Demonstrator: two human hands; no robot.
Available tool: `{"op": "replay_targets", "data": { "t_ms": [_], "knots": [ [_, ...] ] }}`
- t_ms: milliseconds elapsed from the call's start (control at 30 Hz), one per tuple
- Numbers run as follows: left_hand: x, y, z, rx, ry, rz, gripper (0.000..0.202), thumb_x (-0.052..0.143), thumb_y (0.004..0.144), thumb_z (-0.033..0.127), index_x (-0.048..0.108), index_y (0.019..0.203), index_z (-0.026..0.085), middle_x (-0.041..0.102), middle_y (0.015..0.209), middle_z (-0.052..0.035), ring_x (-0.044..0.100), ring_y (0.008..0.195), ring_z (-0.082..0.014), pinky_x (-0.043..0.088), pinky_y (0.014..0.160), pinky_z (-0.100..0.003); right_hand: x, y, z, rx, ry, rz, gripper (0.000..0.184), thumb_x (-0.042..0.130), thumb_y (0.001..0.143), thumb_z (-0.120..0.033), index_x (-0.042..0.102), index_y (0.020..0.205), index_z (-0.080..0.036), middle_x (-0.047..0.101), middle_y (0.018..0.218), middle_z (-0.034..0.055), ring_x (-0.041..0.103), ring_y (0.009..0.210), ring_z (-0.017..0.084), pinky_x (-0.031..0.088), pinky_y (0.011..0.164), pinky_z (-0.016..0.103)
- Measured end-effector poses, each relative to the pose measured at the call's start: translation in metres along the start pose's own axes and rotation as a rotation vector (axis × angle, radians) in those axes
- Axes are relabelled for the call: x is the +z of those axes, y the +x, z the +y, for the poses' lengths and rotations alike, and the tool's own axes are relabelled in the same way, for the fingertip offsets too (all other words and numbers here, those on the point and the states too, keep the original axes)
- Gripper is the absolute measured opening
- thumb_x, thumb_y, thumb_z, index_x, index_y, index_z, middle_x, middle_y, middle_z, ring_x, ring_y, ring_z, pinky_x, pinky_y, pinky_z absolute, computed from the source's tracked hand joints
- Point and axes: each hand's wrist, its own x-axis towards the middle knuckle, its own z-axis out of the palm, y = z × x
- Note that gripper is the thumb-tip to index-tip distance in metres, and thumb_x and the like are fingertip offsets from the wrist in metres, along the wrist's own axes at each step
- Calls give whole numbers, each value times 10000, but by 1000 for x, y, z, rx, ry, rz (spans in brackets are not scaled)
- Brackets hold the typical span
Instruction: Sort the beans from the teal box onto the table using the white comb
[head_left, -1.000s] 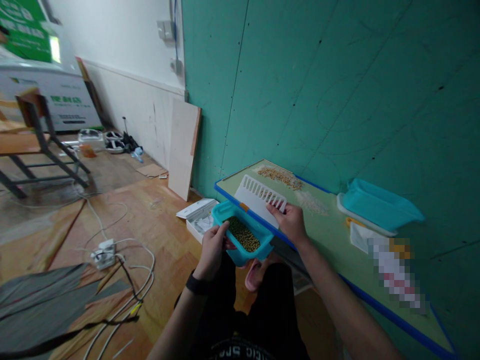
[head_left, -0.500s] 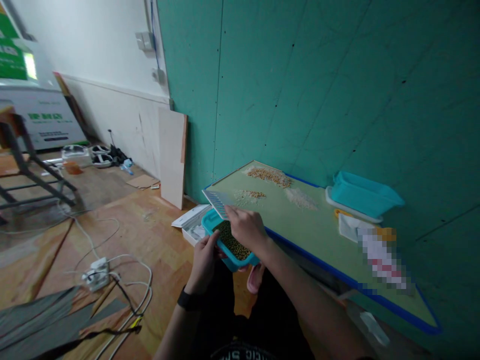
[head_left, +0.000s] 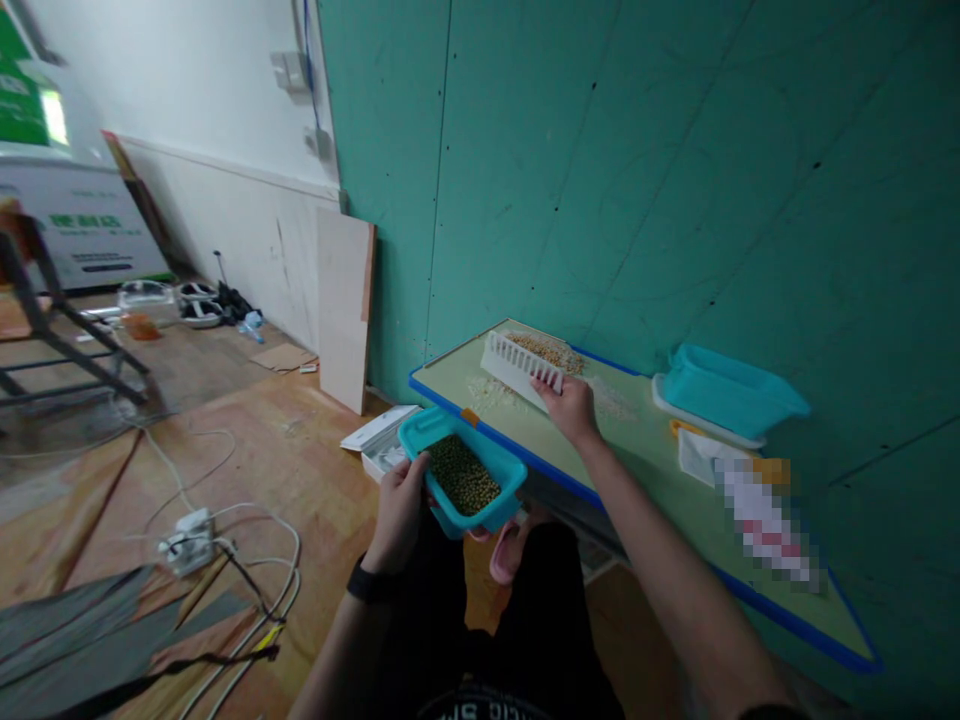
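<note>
Right hand [head_left: 571,405] grips white slotted plastic scraper [head_left: 514,371] | long tan bean heap [head_left: 553,352] just beyond, roughly parallel | left hand [head_left: 400,500], farther, holds turquoise rectangular plastic tub [head_left: 513,482]

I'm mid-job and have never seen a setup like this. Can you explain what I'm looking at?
There is no machine here: these are a person's bare hands, seen from one camera worn on the head, looking forward and down. The left hand holds a turquoise tub with small green beans inside. The right hand grips a white toothed scraper over the pale green tabletop; I can't tell whether its lower edge touches. On that surface are a heap of tan beans, a patch of whitish grains and, farther right, a second tub. One item near the right end is pixelated, so I can't identify it.
</note>
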Motion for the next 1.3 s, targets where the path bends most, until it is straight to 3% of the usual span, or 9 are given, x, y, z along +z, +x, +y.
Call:
{"op": "replay_targets", "data": {
  "t_ms": [267, 933, 1300],
  "knots": [
    [3, 11, 9, 39, 49, -15, 419, 801, 648, 559, 628, 623, 178, 521, 443, 52, 482, 381, -119, 382, 385, -229, 18, 21, 13, 111, 68, -2, 300, 736, 760, -453, 736, 695, -160, 750, 701, 118, 703, 691, 273, 501, 656, 336],
    [-2, 17, 11, 7, 62, -50, 420, 784, 658, 561, 603, 639, 182, 486, 441, 65, 460, 367, -107, 370, 380, -228, 28, 32, 31, 98, 346, -72, 225, 769, 743, -392, 772, 786, -171, 787, 819, 84, 739, 850, 292, 557, 821, 398],
    [-2, 16, 12, -4, 37, -34, 359, 777, 686, 506, 625, 632, 185, 497, 429, 48, 464, 356, -112, 362, 375, -234, 30, 28, 25, 206, 492, -140, 413, 869, 606, -505, 772, 817, -163, 771, 794, 76, 701, 790, 252, 550, 739, 360]
  ]
}}
